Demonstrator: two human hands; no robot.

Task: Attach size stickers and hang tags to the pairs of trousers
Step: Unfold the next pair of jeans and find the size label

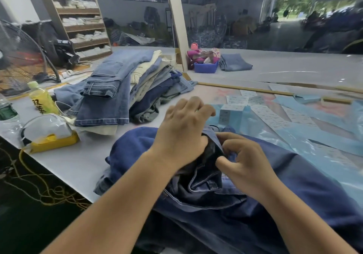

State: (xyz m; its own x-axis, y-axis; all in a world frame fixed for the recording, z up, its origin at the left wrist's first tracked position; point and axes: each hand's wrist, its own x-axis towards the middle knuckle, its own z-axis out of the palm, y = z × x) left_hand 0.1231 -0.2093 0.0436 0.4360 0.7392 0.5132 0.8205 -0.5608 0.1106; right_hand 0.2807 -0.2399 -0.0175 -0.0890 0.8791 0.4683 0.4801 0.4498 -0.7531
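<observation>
- One pair of dark blue trousers [284,175] lies bunched on the near edge of the grey table [78,167], its waistband turned up between both hands.
- Left hand [182,136] grips the folded waistband fabric from the left, fingers curled over it.
- Right hand [241,155] pinches the same fold with thumb and fingertips, touching the left hand.
- Sheets of white size stickers [271,116] lie just beyond on light blue plastic bags [324,141].
- Stacked jeans [121,84] sit to the left, well apart.
- Further left stand a green bottle [42,98] and a yellow tape dispenser [53,138]; a fan [17,57] stands behind.
</observation>
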